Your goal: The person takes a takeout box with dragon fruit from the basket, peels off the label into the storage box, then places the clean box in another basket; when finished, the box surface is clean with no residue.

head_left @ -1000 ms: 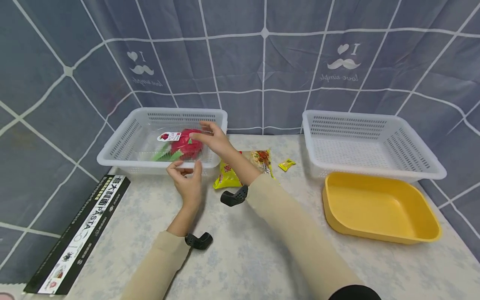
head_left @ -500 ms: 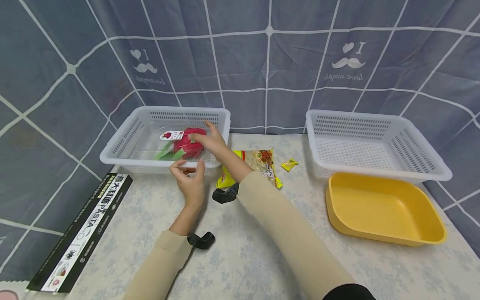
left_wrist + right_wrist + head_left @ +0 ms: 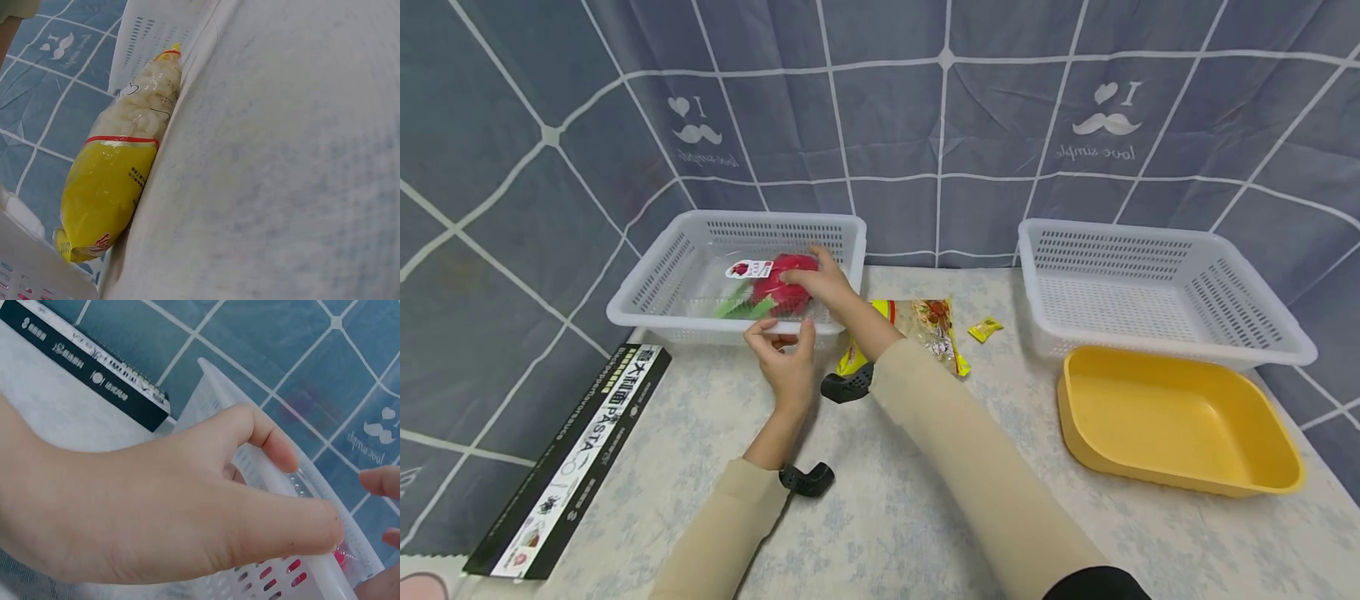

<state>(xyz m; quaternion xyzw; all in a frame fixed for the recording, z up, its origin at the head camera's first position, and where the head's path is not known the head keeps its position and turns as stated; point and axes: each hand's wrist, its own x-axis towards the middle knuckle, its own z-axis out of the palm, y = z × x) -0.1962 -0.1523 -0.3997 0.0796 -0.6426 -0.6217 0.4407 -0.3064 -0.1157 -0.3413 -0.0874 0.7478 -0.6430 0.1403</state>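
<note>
A clear plastic box (image 3: pixel 707 287) with a pink-red dragon fruit (image 3: pixel 786 292), green leaf tips and a white label lies inside the left white basket (image 3: pixel 647 321). At the basket's front rim my left hand (image 3: pixel 786 367) has its index finger and thumb over the edge, other fingers curled beneath. In the right wrist view the left hand (image 3: pixel 169 512) grips this rim. My right hand (image 3: pixel 831 283) reaches over the basket's right end, fingers spread and fairly straight, one fingertip over the fruit. Only some of its fingers (image 3: pixel 381 481) show at the right wrist view's edge.
Right of the left basket lies a yellow and clear food bag (image 3: pixel 932 329), beside a small yellow wrapped piece (image 3: pixel 985 329). A second white basket (image 3: pixel 1150 337) and a yellow tray (image 3: pixel 1180 433) stand at right. A long black pasta box (image 3: pixel 572 458) lies left. Tiled curtain hangs behind.
The right hand's spread fingers have drawn slightly closer together over the box. The left hand keeps its place at the rim. The whole scene has shifted slightly right in the head view.
</note>
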